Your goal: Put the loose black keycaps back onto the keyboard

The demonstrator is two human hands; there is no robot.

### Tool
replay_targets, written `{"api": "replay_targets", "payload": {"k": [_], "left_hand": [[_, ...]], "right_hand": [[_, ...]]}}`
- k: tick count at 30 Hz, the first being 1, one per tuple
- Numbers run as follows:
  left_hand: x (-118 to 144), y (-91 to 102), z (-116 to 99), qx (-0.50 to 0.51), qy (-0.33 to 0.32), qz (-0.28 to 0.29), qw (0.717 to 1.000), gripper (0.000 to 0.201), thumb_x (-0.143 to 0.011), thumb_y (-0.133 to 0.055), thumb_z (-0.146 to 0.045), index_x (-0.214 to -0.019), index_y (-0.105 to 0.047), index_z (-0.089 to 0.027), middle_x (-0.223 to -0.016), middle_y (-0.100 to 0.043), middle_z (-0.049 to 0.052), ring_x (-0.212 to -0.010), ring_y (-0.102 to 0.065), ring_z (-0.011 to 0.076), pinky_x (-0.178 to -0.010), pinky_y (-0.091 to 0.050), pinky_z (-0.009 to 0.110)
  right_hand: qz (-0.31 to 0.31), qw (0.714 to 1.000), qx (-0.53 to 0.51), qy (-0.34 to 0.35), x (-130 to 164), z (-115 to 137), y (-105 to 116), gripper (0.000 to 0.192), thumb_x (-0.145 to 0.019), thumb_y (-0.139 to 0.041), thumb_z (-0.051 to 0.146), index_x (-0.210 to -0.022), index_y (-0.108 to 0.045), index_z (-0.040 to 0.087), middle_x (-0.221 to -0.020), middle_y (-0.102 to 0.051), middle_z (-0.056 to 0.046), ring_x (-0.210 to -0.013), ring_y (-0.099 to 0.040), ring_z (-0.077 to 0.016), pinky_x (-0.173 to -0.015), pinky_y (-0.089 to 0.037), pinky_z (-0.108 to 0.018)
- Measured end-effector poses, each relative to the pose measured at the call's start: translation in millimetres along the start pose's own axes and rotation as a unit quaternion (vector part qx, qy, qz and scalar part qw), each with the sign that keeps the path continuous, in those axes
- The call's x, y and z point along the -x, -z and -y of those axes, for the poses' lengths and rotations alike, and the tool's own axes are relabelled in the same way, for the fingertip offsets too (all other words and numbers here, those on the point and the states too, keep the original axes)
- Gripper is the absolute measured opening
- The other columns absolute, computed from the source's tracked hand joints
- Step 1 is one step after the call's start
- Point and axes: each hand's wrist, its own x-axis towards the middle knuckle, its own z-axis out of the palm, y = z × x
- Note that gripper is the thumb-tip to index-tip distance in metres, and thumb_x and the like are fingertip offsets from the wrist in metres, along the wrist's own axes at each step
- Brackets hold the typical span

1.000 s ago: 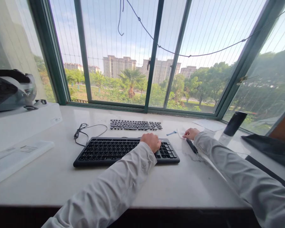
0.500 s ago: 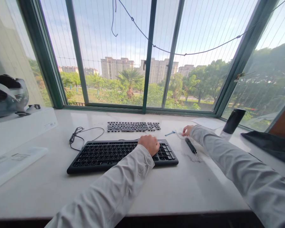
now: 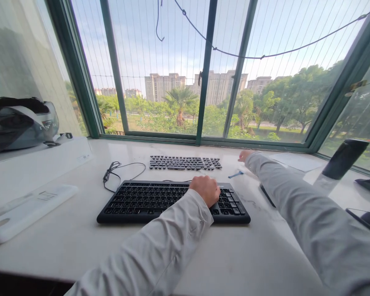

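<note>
My left hand (image 3: pixel 207 190) rests curled on the flat black plastic keyboard (image 3: pixel 172 201); my right hand (image 3: pixel 244 155) reaches beyond it, grip unclear. I'd steady the keyboard firmly.

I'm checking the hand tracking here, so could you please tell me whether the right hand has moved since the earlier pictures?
Yes. The right hand has moved away from the person, towards the window: it was nearer than the small blue tool and is now beyond it, level with the loose keycaps.

No legible text anywhere.
</note>
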Motion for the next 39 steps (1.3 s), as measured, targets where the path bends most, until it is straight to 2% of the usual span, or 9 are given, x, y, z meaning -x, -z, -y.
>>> {"api": "replay_targets", "payload": {"k": [4, 7, 10, 16, 20, 23, 29, 33, 39], "left_hand": [[-1, -0.1, 2, 0.0, 0.001, -0.004, 1.0, 0.04, -0.084, -0.037, -0.039, -0.084, -0.07, -0.016, -0.077, -0.066, 0.012, -0.078, -0.063, 0.0245, -0.067, -0.048, 0.036], [-1, 1.0, 4, -0.003, 0.002, -0.003, 1.0, 0.04, -0.084, -0.037, -0.039, -0.084, -0.07, -0.017, -0.076, -0.066, 0.012, -0.077, -0.063, 0.0236, -0.066, -0.048, 0.035], [-1, 2.2, 5, -0.004, 0.005, -0.002, 1.0, 0.04, -0.085, -0.036, -0.038, -0.084, -0.07, -0.017, -0.076, -0.066, 0.011, -0.077, -0.063, 0.0229, -0.066, -0.048, 0.034], [-1, 3.9, 5, -0.009, 0.009, -0.023, 1.0, 0.04, -0.085, -0.036, -0.037, -0.083, -0.07, -0.017, -0.075, -0.066, 0.011, -0.075, -0.063, 0.0237, -0.065, -0.048, 0.035], [0, 6.9, 6, -0.006, 0.023, -0.018, 1.0, 0.042, -0.087, -0.034, -0.038, -0.085, -0.069, -0.016, -0.078, -0.066, 0.011, -0.078, -0.063, 0.0226, -0.068, -0.047, 0.034], [-1, 8.8, 7, -0.007, 0.022, -0.027, 0.999, 0.044, -0.09, -0.03, -0.042, -0.088, -0.067, -0.018, -0.083, -0.067, 0.01, -0.082, -0.063, 0.0229, -0.071, -0.046, 0.034], [-1, 12.6, 8, 0.009, 0.016, -0.089, 0.996, 0.035, -0.087, -0.041, -0.045, -0.116, -0.049, -0.028, -0.101, -0.065, 0.004, -0.088, -0.062, 0.0208, -0.072, -0.045, 0.031], [0, 19.0, 7, 0.023, 0.016, -0.098, 0.995, 0.031, -0.09, -0.036, -0.045, -0.111, -0.052, -0.029, -0.101, -0.065, 0.003, -0.087, -0.062, 0.0174, -0.07, -0.043, 0.027], [1, 20.9, 7, 0.04, -0.003, -0.121, 0.992, 0.025, -0.086, -0.046, -0.044, -0.104, -0.058, -0.031, -0.101, -0.066, 0.0, -0.088, -0.062, 0.0155, -0.071, -0.042, 0.024]], "right_hand": [[0.082, 0.996, -0.009, 0.041, -14, 38, -21, 0.035, -0.078, -0.062, 0.033, -0.111, -0.061, 0.023, -0.095, -0.066, -0.005, -0.093, -0.059, -0.0186, -0.083, -0.044, -0.029], [0.099, 0.993, -0.006, 0.066, -19, 60, -31, 0.036, -0.076, -0.062, 0.035, -0.112, -0.061, 0.031, -0.102, -0.066, -0.003, -0.098, -0.057, -0.0204, -0.085, -0.042, -0.033], [0.097, 0.994, 0.006, 0.056, -22, 70, -32, 0.023, -0.075, -0.062, 0.037, -0.096, -0.069, 0.03, -0.105, -0.066, -0.005, -0.099, -0.057, -0.0251, -0.084, -0.04, -0.04], [0.061, 0.998, -0.002, 0.022, -18, 61, -15, 0.028, -0.078, -0.055, 0.045, -0.09, -0.072, 0.026, -0.099, -0.068, -0.008, -0.092, -0.059, -0.0253, -0.075, -0.043, -0.036], [0.02, 0.995, -0.092, 0.04, 3, 59, 11, 0.031, -0.07, -0.061, 0.052, -0.085, -0.073, 0.027, -0.089, -0.071, -0.003, -0.084, -0.06, -0.0213, -0.07, -0.044, -0.029], [0.008, 0.975, -0.196, 0.102, 35, 70, 36, 0.033, -0.066, -0.065, 0.053, -0.082, -0.074, 0.025, -0.078, -0.071, -0.002, -0.075, -0.062, -0.018, -0.069, -0.044, -0.026], [0.05, 0.911, -0.356, 0.201, 111, 108, 73, 0.04, -0.062, -0.067, 0.055, -0.079, -0.073, 0.02, -0.067, -0.068, -0.003, -0.063, -0.059, -0.0163, -0.055, -0.043, -0.025], [0.101, 0.868, -0.455, 0.174, 140, 114, 81, 0.044, -0.06, -0.068, 0.056, -0.079, -0.073, 0.016, -0.067, -0.068, -0.005, -0.061, -0.058, -0.0152, -0.053, -0.044, -0.025], [0.165, 0.833, -0.511, 0.131, 155, 107, 81, 0.047, -0.06, -0.068, 0.056, -0.082, -0.073, 0.015, -0.072, -0.069, -0.006, -0.062, -0.056, -0.0128, -0.058, -0.046, -0.026]]}}
